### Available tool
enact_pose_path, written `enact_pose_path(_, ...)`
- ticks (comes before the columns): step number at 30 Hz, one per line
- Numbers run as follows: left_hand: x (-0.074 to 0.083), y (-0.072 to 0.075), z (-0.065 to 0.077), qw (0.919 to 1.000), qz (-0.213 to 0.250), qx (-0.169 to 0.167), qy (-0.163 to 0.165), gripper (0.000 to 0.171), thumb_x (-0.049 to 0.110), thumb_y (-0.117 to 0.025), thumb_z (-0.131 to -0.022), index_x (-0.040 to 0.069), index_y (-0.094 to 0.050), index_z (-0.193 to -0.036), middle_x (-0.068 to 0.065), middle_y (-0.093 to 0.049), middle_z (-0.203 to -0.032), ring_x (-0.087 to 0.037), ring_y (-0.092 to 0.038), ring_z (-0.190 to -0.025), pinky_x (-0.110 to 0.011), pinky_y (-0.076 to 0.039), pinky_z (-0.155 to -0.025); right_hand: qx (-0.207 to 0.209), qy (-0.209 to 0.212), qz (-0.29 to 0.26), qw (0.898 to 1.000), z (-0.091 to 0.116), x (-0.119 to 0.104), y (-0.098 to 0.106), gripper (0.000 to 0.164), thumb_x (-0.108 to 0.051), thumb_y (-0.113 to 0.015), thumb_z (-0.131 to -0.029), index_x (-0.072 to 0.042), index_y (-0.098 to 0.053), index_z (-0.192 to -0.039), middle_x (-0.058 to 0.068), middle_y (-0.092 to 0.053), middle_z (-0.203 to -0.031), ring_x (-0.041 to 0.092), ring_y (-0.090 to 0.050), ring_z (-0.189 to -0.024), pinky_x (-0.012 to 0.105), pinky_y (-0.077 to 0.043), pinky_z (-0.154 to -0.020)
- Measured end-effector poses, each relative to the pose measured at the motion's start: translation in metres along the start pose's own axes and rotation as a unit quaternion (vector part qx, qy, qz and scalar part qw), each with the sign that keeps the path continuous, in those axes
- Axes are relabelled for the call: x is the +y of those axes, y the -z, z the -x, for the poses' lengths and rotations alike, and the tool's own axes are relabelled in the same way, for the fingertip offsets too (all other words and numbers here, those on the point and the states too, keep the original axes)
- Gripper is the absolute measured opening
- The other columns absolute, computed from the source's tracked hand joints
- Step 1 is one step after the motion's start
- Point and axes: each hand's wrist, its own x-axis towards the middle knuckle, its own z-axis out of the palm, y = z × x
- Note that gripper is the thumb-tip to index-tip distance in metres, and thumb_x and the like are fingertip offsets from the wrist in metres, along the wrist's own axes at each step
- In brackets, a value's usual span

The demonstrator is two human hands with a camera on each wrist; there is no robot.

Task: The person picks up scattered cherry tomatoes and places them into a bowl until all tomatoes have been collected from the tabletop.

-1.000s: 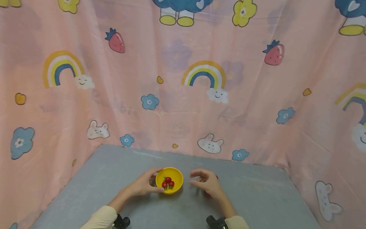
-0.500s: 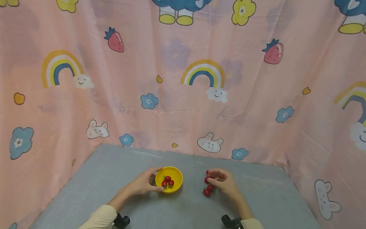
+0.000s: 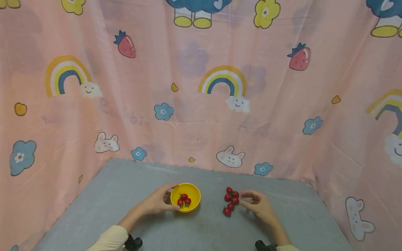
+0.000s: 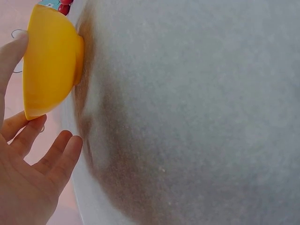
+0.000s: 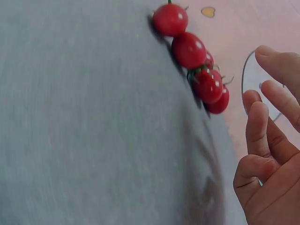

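Note:
A yellow bowl [image 3: 195, 205] stands on the grey table, with three red cherry tomatoes [image 3: 184, 197] inside. My left hand [image 3: 154, 202] grips the bowl by its left side, thumb at the near rim and fingers at the far rim; the left wrist view shows the bowl [image 4: 51, 61] from the side between thumb and fingertips. To the right of the bowl lie several more cherry tomatoes [image 3: 230, 206] in a loose group, some with green stems. My right hand [image 3: 261, 208] is just right of this group, fingers loosely bent and holding nothing. In the right wrist view its fingers are apart from the tomatoes [image 5: 188, 50].
The grey table [image 3: 141, 177] ends at a pink curtain [image 3: 188, 139] printed with rainbows, flowers and rabbits at the back and sides. A black wrist camera [image 3: 133, 243] sits on the left wrist and another camera [image 3: 265, 246] on the right.
My right hand has moved right, from beside the bowl, over the loose cherry tomatoes to their right side, uncovering them. The left hand and the bowl have stayed in place.

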Motion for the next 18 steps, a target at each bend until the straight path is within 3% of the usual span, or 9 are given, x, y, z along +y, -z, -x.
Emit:
enact_pose_path(11, -0.0024, -0.0008, -0.0009, 1.0000, -0.001, 0.000, -0.003, 0.081, 0.031, -0.085, -0.085, 0.002, -0.045, -0.149, -0.020, -0.049, -0.144, -0.037, -0.054, -0.120, -0.049, -0.052, -0.096, -0.028, 0.009, 0.046, 0.999, 0.0041, 0.0081, 0.0103, 0.042, -0.010, -0.083, -0.086, 0.006, -0.066, -0.121, 0.022, -0.068, -0.111, 0.019, -0.064, -0.072, 0.027, -0.055, -0.064)
enact_pose_path(18, -0.0047, -0.0006, -0.0009, 1.0000, 0.001, 0.001, -0.004, 0.081, 0.031, -0.085, -0.086, 0.002, -0.045, -0.150, -0.020, -0.049, -0.145, -0.036, -0.054, -0.120, -0.048, -0.052, -0.096, -0.039, -0.013, 0.076, 0.996, 0.0059, 0.0016, 0.0068, 0.046, -0.015, -0.084, -0.085, 0.002, -0.066, -0.124, 0.019, -0.068, -0.116, 0.019, -0.062, -0.075, 0.027, -0.054, -0.066)
